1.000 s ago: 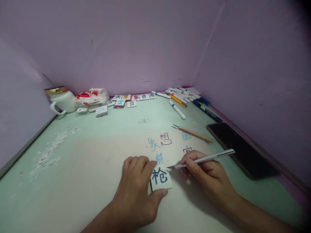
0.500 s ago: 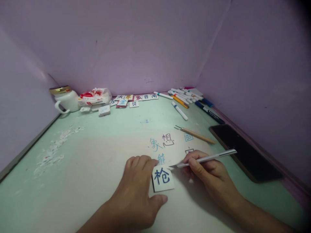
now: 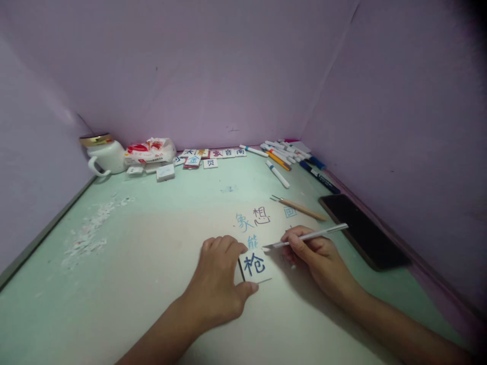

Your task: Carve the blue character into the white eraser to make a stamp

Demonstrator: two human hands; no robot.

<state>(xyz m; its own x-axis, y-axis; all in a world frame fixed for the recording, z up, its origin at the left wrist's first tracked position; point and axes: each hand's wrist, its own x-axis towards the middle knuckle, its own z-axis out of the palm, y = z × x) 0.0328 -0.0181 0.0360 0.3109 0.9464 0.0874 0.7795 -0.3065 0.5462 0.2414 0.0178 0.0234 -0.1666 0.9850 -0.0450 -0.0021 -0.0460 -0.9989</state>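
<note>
My left hand [image 3: 218, 281] pinches a small white square block [image 3: 255, 265] bearing a dark blue Chinese character, holding it flat on the green mat [image 3: 152, 238]. Fingers lie along its left edge and the thumb below it. My right hand [image 3: 314, 253] grips a silver craft knife [image 3: 304, 236] like a pen. The blade tip points left, just above the block's upper right corner. Blue characters [image 3: 253, 220] are written on the mat right behind the block.
A wooden-handled tool [image 3: 300, 208] and a dark phone [image 3: 361, 230] lie to the right. Several marker pens [image 3: 283, 154] and character blocks [image 3: 207, 154] sit along the back wall, with a white mug [image 3: 102, 154] and a plastic packet [image 3: 150, 149]. White shavings [image 3: 89, 235] litter the left side.
The view has shifted slightly. My right hand with the knife has edged left and back, and the blade tip stays near the block's upper right corner. My left hand keeps its hold.
</note>
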